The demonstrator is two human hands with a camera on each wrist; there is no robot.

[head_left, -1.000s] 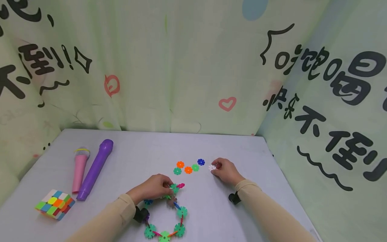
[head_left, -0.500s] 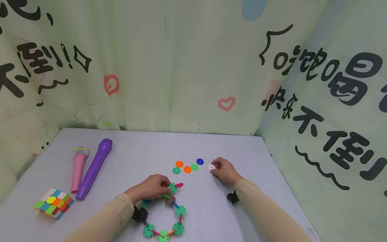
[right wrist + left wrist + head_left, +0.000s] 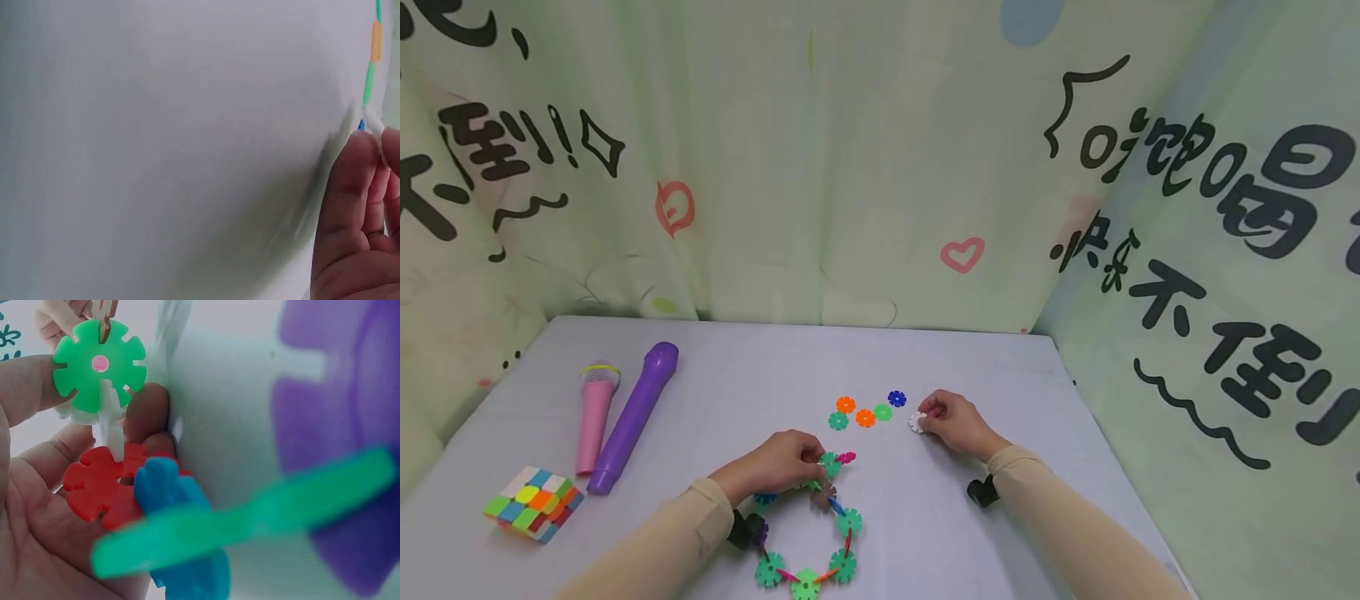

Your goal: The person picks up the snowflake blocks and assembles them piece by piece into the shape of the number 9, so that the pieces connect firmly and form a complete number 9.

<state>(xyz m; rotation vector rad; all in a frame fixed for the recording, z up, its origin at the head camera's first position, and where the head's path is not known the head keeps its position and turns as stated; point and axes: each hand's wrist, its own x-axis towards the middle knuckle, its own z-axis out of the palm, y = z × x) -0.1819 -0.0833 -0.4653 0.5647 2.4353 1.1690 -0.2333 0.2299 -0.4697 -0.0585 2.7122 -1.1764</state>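
My left hand (image 3: 775, 462) grips the upper end of a chain of notched plastic discs that curves round into a loop on the table. In the left wrist view its thumb and fingers are around a green disc (image 3: 75, 356), linked by a white piece to a red disc (image 3: 94, 487), with a blue disc (image 3: 194, 569) beside it. A pink disc (image 3: 846, 457) sticks out past the fingertips in the head view. My right hand (image 3: 958, 423) pinches a white notched disc (image 3: 916, 422) between thumb and fingers, close over the table, right of the loose discs.
Several loose discs lie together, among them an orange disc (image 3: 865, 418) and a dark blue disc (image 3: 897, 399). At the left are a pink microphone (image 3: 595, 425), a purple microphone (image 3: 634, 421) and a puzzle cube (image 3: 535, 504). A printed curtain (image 3: 820, 167) hangs behind the table.
The white disc in my right hand has shifted slightly left and down and turned a little in the fingers. My left hand keeps its hold on the chain, nearly still.
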